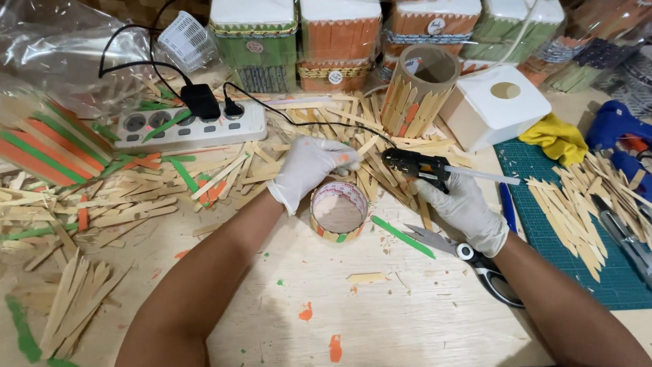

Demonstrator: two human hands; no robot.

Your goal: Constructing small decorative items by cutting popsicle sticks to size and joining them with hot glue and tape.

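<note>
From the head view, the left hand (307, 165), in a white glove, has its fingers curled around the far rim of a short cardboard ring (338, 211) that stands upright on the counter (380, 312), just in front of the person. The right hand (464, 207), also gloved, has its fingers closed around a black glue gun (415, 165), whose nozzle points toward the ring's upper edge. Along the ring's near wall only a few short sticks show, orange, plain and green; the rest of what is visible looks bare, so the cladding seems barely begun. A taller tube (418, 88) behind is already covered with pointed sticks. Loose wooden sticks (224, 173) lie scattered around, scissors (468, 258) rest beside the right wrist, and a power strip (190, 127) sits to the left.
</note>
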